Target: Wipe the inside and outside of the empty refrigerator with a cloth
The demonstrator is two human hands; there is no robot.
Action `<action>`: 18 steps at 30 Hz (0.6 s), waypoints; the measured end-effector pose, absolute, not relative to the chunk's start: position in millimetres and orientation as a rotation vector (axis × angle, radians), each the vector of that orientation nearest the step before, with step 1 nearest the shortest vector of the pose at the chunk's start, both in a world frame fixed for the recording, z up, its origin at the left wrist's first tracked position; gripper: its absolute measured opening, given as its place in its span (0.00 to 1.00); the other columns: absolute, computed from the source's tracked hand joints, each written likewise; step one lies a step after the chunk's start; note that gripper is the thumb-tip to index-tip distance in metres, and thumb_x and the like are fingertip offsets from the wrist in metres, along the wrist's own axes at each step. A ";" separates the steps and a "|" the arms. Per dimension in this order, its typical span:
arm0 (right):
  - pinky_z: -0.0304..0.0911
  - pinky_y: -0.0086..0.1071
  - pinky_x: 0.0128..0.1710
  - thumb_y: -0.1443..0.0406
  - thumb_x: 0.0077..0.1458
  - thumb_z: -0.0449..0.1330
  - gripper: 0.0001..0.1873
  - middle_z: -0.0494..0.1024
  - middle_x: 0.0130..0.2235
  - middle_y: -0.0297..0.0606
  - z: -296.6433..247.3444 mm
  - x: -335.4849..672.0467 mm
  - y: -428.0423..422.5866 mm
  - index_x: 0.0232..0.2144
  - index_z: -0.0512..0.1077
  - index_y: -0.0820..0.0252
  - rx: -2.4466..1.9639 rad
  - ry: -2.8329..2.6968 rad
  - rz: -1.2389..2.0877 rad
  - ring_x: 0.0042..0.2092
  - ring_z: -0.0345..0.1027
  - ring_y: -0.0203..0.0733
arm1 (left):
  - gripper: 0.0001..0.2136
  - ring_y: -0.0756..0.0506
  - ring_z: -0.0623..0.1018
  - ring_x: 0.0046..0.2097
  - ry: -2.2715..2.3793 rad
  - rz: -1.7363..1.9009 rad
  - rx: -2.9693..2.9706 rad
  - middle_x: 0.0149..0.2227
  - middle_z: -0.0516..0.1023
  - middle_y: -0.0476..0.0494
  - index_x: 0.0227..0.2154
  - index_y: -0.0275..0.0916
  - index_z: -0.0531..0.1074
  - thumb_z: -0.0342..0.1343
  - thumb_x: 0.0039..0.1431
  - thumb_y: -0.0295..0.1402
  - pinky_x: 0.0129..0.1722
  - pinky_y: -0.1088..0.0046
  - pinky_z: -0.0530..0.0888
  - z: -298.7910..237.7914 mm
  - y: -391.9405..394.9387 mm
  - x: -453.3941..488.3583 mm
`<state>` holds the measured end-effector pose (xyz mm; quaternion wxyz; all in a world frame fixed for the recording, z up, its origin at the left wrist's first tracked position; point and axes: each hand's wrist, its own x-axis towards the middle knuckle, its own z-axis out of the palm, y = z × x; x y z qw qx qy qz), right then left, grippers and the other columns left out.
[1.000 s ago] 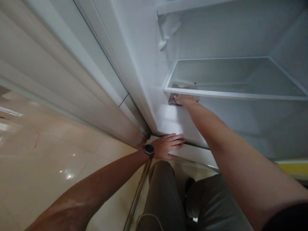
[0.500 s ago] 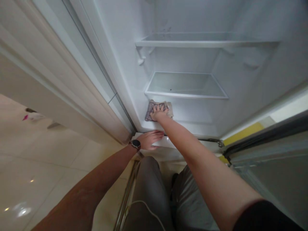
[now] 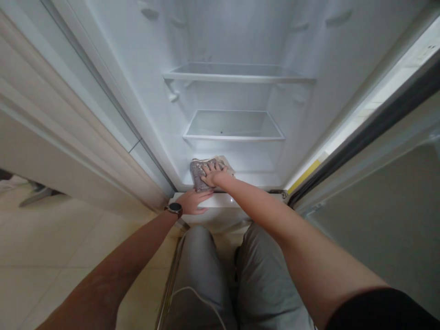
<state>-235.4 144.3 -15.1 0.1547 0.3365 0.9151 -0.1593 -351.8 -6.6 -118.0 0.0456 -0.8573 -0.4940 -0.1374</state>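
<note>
My right hand lies flat with spread fingers on a patterned grey-brown cloth. Beneath the cloth is the white floor of an open refrigerator, near its left front corner. Part of the cloth is hidden by the palm, and a paler fold shows to the right of the fingers. My left hand, below a wrist with a dark watch, rests on the white front ledge, fingers stretched out and thumb apart. Its fingertips are close to the cloth's lower edge; whether they touch I cannot tell.
Two glass shelves, an upper one and a lower one, span the interior above my hands. On the right stands the open door with its dark seal. A pale panelled frame runs along the left. My knees are close below the ledge.
The cloth under my right hand has slid toward the front edge, and its near corner now reaches the ledge. My left hand remains at the ledge. The view has shifted, showing more of the upper interior.
</note>
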 end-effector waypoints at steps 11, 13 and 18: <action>0.32 0.75 0.70 0.46 0.73 0.36 0.38 0.25 0.79 0.33 -11.1 -213.7 192.7 0.78 0.33 0.42 1.188 2.479 -0.411 0.78 0.17 0.62 | 0.31 0.35 0.71 0.69 -1.320 -0.567 -2.640 0.67 0.72 0.29 0.69 0.33 0.66 0.59 0.67 0.42 0.70 0.50 0.68 -117.7 -1.5 -351.5; 0.32 0.75 0.70 0.46 0.72 0.36 0.38 0.26 0.79 0.34 -12.7 -212.8 197.8 0.78 0.34 0.41 1.208 2.473 -0.419 0.78 0.18 0.62 | 0.31 0.35 0.71 0.69 -1.314 -0.570 -2.646 0.66 0.73 0.28 0.68 0.33 0.66 0.59 0.67 0.42 0.70 0.50 0.69 -118.0 -1.5 -351.6; 0.31 0.79 0.68 0.47 0.72 0.36 0.37 0.29 0.79 0.37 -15.9 -214.6 191.5 0.78 0.38 0.44 1.267 2.537 -0.393 0.78 0.19 0.64 | 0.30 0.35 0.71 0.69 -1.322 -0.546 -2.639 0.66 0.72 0.27 0.68 0.33 0.66 0.58 0.67 0.42 0.70 0.49 0.68 -116.5 -2.1 -350.7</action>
